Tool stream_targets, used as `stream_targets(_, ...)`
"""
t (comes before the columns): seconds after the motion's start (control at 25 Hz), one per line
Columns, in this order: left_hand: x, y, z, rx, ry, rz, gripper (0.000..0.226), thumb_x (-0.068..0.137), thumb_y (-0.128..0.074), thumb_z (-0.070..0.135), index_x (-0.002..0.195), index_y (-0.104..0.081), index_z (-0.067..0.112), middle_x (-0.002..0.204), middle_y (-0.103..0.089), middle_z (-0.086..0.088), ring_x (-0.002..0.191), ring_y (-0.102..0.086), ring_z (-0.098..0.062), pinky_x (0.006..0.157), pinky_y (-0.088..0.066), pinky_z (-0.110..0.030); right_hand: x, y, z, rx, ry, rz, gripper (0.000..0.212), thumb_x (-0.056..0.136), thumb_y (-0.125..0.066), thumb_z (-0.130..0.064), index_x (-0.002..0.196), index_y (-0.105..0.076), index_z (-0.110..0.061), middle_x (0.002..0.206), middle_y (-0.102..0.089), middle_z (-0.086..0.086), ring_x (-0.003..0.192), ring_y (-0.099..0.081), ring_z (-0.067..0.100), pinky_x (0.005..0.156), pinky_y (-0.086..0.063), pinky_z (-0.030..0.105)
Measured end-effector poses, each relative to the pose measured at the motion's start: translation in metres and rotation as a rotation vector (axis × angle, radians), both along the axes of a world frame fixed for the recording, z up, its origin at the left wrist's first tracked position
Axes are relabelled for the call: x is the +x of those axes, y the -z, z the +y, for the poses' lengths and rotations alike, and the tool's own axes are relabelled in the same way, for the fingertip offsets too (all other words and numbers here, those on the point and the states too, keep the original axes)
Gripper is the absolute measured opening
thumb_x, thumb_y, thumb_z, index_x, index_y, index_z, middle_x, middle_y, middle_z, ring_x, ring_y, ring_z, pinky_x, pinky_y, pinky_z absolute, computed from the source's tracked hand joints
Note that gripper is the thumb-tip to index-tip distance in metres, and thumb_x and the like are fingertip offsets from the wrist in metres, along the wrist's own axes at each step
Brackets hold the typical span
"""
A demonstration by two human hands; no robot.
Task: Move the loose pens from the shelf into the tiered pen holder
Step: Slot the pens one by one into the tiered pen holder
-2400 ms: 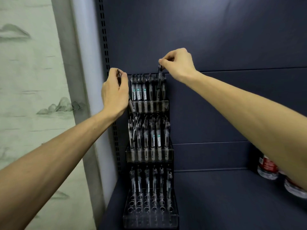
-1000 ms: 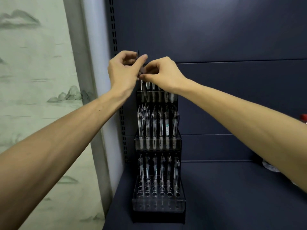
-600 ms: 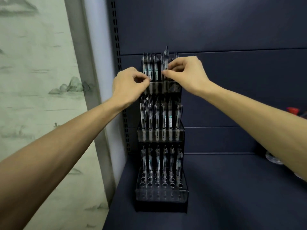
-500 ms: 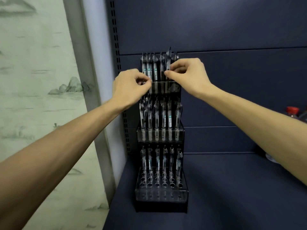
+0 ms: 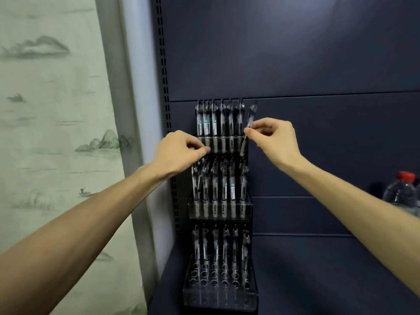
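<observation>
- Tiered pen holder (image 5: 220, 208): clear acrylic, three steps, standing on the dark blue shelf (image 5: 318, 280) against the back panel, at the shelf's left end.
- Right hand (image 5: 276, 142): thumb and forefinger pinch a single pen (image 5: 249, 123) at the right edge of the top tier. Pen tilted, top leaning right; its lower end lies along the tier's right front corner. Whether the tip sits in a slot cannot be told.
- Left hand (image 5: 179, 153): fingers curled, tips at the top tier's lower left front. Knuckles hide the contact; gripping the holder, a pen, or nothing, cannot tell.
- Top tier: row of upright pens (image 5: 214, 120), clips up. Middle tier's pens partly hidden on the left behind the left hand. Bottom tier: one rear row filled, front rows of open sockets.
- Pen labels too small and blurred to read.
- Far right: clear plastic bottle (image 5: 401, 193) with red cap, partly behind the right forearm, beside the frame edge.
- Left of the shelving: pale wall covering with an ink landscape (image 5: 56, 110).
</observation>
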State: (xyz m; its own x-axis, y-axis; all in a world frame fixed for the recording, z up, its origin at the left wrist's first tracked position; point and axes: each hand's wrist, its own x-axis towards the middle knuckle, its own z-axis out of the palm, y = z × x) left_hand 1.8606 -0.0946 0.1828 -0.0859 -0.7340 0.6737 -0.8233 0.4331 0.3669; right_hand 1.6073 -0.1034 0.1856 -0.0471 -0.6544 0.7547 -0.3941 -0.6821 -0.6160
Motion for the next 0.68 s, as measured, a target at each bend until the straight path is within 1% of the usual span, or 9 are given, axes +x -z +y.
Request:
stream_targets(0.08, -0.002, -0.001, -0.002, 0.013, 0.022, 0.01, 0.013, 0.09, -0.076, 0.034, 0.078, -0.081, 0.032, 0.043, -0.053, 0.017, 0.043, -0.046, -0.003, 0.06, -0.039, -0.024, 0.0, 0.0, 0.001, 0.006, -0.01, 0.0, 0.006, 0.089, -0.079, -0.029, 0.087, -0.075, -0.024, 0.069, -0.07, -0.007, 0.059, -0.059, 0.001, 0.067, -0.053, 0.023)
stream_targets(0.2, -0.001, -0.003, 0.001, 0.018, 0.005, 0.047, 0.019, 0.086, -0.071, 0.022, 0.072, -0.078, 0.032, 0.044, -0.055, 0.018, 0.041, -0.044, -0.003, 0.055, -0.037, -0.022, -0.002, 0.002, 0.005, 0.013, -0.025, 0.004, 0.006, 0.089, -0.079, -0.028, 0.085, -0.075, -0.025, 0.069, -0.07, -0.007, 0.058, -0.059, 0.001, 0.067, -0.053, 0.024)
stream_targets(0.24, -0.001, -0.003, 0.001, 0.018, 0.007, 0.081, 0.019, 0.083, -0.068, 0.02, 0.069, -0.076, 0.031, 0.045, -0.057, 0.018, 0.042, -0.045, -0.002, 0.054, -0.038, -0.021, -0.002, 0.002, 0.006, 0.011, -0.03, 0.006, 0.008, 0.089, -0.079, -0.027, 0.083, -0.074, -0.026, 0.068, -0.069, -0.008, 0.057, -0.058, 0.0, 0.067, -0.052, 0.024)
stream_targets(0.32, 0.001, -0.001, 0.002, 0.017, 0.017, 0.15, 0.016, 0.073, -0.06, 0.025, 0.063, -0.072, 0.029, 0.047, -0.059, 0.015, 0.045, -0.047, -0.004, 0.058, -0.042, -0.023, -0.002, 0.004, 0.007, 0.004, -0.031, 0.006, 0.012, 0.089, -0.079, -0.027, 0.081, -0.072, -0.03, 0.067, -0.069, -0.009, 0.057, -0.058, -0.001, 0.067, -0.052, 0.025)
stream_targets(0.4, 0.007, 0.002, -0.003, 0.022, 0.029, 0.173, 0.015, 0.067, -0.056, 0.028, 0.06, -0.069, 0.028, 0.048, -0.057, 0.011, 0.051, -0.047, -0.011, 0.062, -0.043, -0.027, -0.002, 0.006, 0.006, -0.007, -0.033, 0.004, 0.012, 0.089, -0.079, -0.027, 0.08, -0.071, -0.032, 0.067, -0.069, -0.009, 0.057, -0.058, 0.0, 0.068, -0.053, 0.026)
stream_targets(0.52, 0.009, 0.008, -0.003, 0.096, 0.133, 0.248, 0.013, 0.069, -0.06, 0.024, 0.059, -0.069, 0.025, 0.049, -0.054, 0.008, 0.053, -0.046, -0.013, 0.059, -0.037, -0.026, 0.001, 0.005, 0.005, -0.023, -0.042, -0.016, 0.011, 0.088, -0.079, -0.028, 0.082, -0.071, -0.032, 0.069, -0.07, -0.009, 0.059, -0.06, 0.0, 0.068, -0.054, 0.025)
stream_targets(0.6, 0.005, 0.009, 0.001, 0.142, 0.202, 0.295, 0.012, 0.074, -0.062, 0.019, 0.064, -0.068, 0.019, 0.047, -0.054, 0.011, 0.047, -0.045, -0.005, 0.052, -0.034, -0.022, 0.005, 0.002, 0.004, -0.044, -0.033, -0.042, 0.008, 0.088, -0.079, -0.03, 0.084, -0.072, -0.031, 0.071, -0.071, -0.01, 0.062, -0.063, 0.0, 0.069, -0.056, 0.026)
stream_targets(0.64, 0.004, 0.016, 0.003, 0.147, 0.207, 0.319, 0.012, 0.077, -0.063, 0.016, 0.066, -0.067, 0.016, 0.046, -0.054, 0.012, 0.044, -0.042, -0.001, 0.048, -0.033, -0.021, 0.008, 0.006, 0.004, -0.043, -0.025, -0.051, 0.006, 0.087, -0.079, -0.032, 0.086, -0.073, -0.031, 0.073, -0.072, -0.011, 0.065, -0.066, 0.001, 0.071, -0.058, 0.027)
stream_targets(0.68, 0.002, 0.015, 0.004, 0.119, 0.208, 0.34, 0.012, 0.079, -0.063, 0.015, 0.068, -0.068, 0.015, 0.045, -0.054, 0.013, 0.042, -0.042, 0.0, 0.046, -0.032, -0.019, 0.009, 0.004, 0.005, -0.065, -0.004, -0.054, 0.006, 0.087, -0.078, -0.034, 0.088, -0.074, -0.03, 0.075, -0.073, -0.012, 0.07, -0.068, 0.002, 0.073, -0.059, 0.028)
